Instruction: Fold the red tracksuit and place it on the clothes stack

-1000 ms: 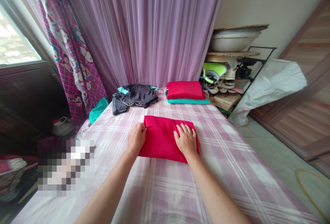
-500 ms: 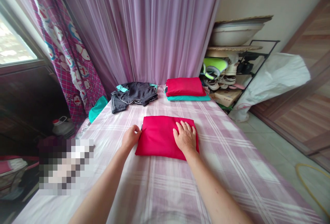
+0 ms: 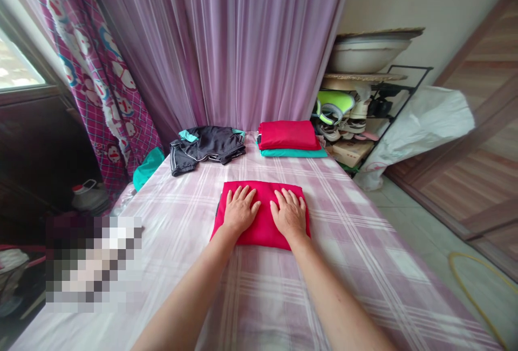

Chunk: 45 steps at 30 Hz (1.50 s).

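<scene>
A folded red cloth (image 3: pixel 262 200) lies flat on the pink plaid bedsheet (image 3: pixel 174 221), in the middle of the bed. My left hand (image 3: pixel 240 211) rests palm down on its left half, with the fingers spread. My right hand (image 3: pixel 288 213) presses the right half the same way, a small gap from the left hand. Neither hand grips the cloth. Most of the cloth's near edge shows below my wrists.
At the head of the bed lie dark swim shorts with teal trim (image 3: pixel 206 145) and a folded red item on teal cloth (image 3: pixel 287 136). A teal cloth (image 3: pixel 148 169) hangs at the left edge. Purple curtains (image 3: pixel 226 43) stand behind; a shoe rack (image 3: pixel 340 116) stands right.
My left hand has moved from the left edge of the red cloth onto its top, next to my right hand. The view has tilted slightly.
</scene>
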{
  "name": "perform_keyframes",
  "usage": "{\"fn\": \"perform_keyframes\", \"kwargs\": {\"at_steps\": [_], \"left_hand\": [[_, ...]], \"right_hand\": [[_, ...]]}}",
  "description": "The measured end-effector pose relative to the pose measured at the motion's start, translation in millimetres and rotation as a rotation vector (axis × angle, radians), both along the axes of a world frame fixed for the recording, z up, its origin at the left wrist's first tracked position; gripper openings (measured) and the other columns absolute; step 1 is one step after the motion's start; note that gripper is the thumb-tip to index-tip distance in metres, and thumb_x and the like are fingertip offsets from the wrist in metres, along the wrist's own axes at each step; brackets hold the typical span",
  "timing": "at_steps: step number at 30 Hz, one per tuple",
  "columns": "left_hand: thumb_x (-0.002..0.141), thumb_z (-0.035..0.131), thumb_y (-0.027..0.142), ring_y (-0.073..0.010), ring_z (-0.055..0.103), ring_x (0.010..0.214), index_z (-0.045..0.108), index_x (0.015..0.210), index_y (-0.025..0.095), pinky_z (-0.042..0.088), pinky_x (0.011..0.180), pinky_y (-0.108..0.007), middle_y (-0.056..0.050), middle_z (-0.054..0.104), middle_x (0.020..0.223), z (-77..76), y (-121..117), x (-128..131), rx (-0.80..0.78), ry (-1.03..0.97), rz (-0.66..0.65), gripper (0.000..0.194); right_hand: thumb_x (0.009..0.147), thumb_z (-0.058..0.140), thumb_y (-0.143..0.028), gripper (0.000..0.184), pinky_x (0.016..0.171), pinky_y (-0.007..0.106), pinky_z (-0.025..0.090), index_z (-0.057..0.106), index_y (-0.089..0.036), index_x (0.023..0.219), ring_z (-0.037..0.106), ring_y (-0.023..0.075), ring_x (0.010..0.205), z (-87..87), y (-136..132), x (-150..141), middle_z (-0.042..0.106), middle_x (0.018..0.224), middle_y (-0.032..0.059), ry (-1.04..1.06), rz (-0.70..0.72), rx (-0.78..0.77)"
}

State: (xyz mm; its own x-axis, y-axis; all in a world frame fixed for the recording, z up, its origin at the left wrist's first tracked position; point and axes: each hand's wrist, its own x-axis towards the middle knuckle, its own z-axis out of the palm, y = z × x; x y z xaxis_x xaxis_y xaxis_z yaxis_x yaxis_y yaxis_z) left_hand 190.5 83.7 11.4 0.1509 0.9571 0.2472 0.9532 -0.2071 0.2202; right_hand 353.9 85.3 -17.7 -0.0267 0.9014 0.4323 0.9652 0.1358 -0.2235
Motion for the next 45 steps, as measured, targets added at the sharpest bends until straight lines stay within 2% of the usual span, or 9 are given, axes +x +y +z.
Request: {"fn": "perform_keyframes", "kwargs": {"at_steps": [4, 9, 12, 15, 19, 25, 36, 45], "left_hand": [[0.098, 0.04, 0.047, -0.0271, 0.034, 0.145, 0.049, 0.143, 0.027, 0.022, 0.12, -0.056, -0.005, 0.045, 0.153, -8.9, 0.2, -4.0, -0.005, 0.003, 0.006, 0.05], [0.097, 0.041, 0.047, -0.0271, 0.036, 0.143, 0.052, 0.141, 0.029, 0.023, 0.119, -0.056, -0.004, 0.048, 0.151, -7.5, -0.4, -2.5, 0.016, -0.001, 0.021, 0.049], [0.097, 0.041, 0.046, -0.0269, 0.037, 0.143, 0.053, 0.14, 0.029, 0.023, 0.119, -0.056, -0.004, 0.048, 0.151, -7.5, -0.2, -1.3, 0.021, 0.0, 0.026, 0.048], [0.097, 0.041, 0.046, -0.027, 0.037, 0.143, 0.053, 0.14, 0.028, 0.023, 0.119, -0.057, -0.004, 0.049, 0.151, -7.7, -0.6, -1.2, 0.018, -0.008, 0.032, 0.048], [0.097, 0.041, 0.048, -0.0271, 0.036, 0.143, 0.053, 0.14, 0.028, 0.023, 0.119, -0.057, -0.004, 0.048, 0.151, -7.4, -1.3, -1.1, 0.012, -0.023, 0.028, 0.049], [0.097, 0.041, 0.049, -0.0268, 0.037, 0.143, 0.051, 0.142, 0.029, 0.023, 0.12, -0.056, -0.004, 0.048, 0.151, -7.1, -1.8, -0.8, 0.012, -0.014, 0.031, 0.049], [0.097, 0.042, 0.047, -0.0282, 0.036, 0.143, 0.051, 0.142, 0.03, 0.022, 0.12, -0.057, -0.005, 0.048, 0.151, -6.2, -3.1, -0.3, 0.003, -0.026, 0.031, 0.049], [0.097, 0.041, 0.048, -0.027, 0.036, 0.143, 0.051, 0.142, 0.03, 0.021, 0.12, -0.056, -0.004, 0.048, 0.151, -7.6, -2.8, -0.7, 0.003, -0.02, 0.038, 0.049]], "right_hand": [[0.096, 0.043, -0.035, 0.045, 0.111, 0.054, 0.028, 0.06, -0.019, 0.134, 0.046, 0.0298, 0.132, 1.2, -0.1, 1.4, 0.057, 0.142, 0.012, 0.007, 0.009, 0.002], [0.095, 0.045, -0.033, 0.047, 0.111, 0.06, 0.025, 0.055, -0.02, 0.14, 0.042, 0.0325, 0.137, 16.6, -9.1, -13.1, 0.05, 0.148, 0.0145, 0.027, -0.024, -0.062], [0.096, 0.044, -0.035, 0.048, 0.112, 0.062, 0.021, 0.051, -0.025, 0.143, 0.038, 0.0314, 0.14, 22.3, -15.8, -25.5, 0.046, 0.152, 0.0126, 0.017, 0.045, -0.056], [0.097, 0.042, -0.034, 0.046, 0.114, 0.059, 0.021, 0.054, -0.025, 0.141, 0.04, 0.029, 0.138, 15.9, -18.3, -24.4, 0.05, 0.149, 0.0114, -0.008, 0.067, -0.068], [0.098, 0.04, -0.033, 0.045, 0.114, 0.056, 0.022, 0.055, -0.024, 0.139, 0.041, 0.0269, 0.138, -0.2, -18.8, 0.4, 0.05, 0.149, 0.01, -0.038, 0.033, -0.037], [0.097, 0.041, -0.037, 0.047, 0.11, 0.053, 0.033, 0.055, -0.023, 0.14, 0.041, 0.0278, 0.138, -11.3, -24.0, 28.7, 0.048, 0.15, 0.0096, -0.017, -0.028, -0.043], [0.096, 0.042, -0.037, 0.046, 0.109, 0.051, 0.035, 0.06, -0.019, 0.134, 0.045, 0.0291, 0.134, -20.2, -22.7, 28.7, 0.053, 0.145, 0.0128, 0.042, 0.0, 0.08], [0.096, 0.043, -0.038, 0.047, 0.11, 0.046, 0.036, 0.06, -0.016, 0.134, 0.044, 0.0285, 0.134, -23.2, -21.0, 31.2, 0.055, 0.142, 0.0138, 0.052, 0.042, 0.121]]}}
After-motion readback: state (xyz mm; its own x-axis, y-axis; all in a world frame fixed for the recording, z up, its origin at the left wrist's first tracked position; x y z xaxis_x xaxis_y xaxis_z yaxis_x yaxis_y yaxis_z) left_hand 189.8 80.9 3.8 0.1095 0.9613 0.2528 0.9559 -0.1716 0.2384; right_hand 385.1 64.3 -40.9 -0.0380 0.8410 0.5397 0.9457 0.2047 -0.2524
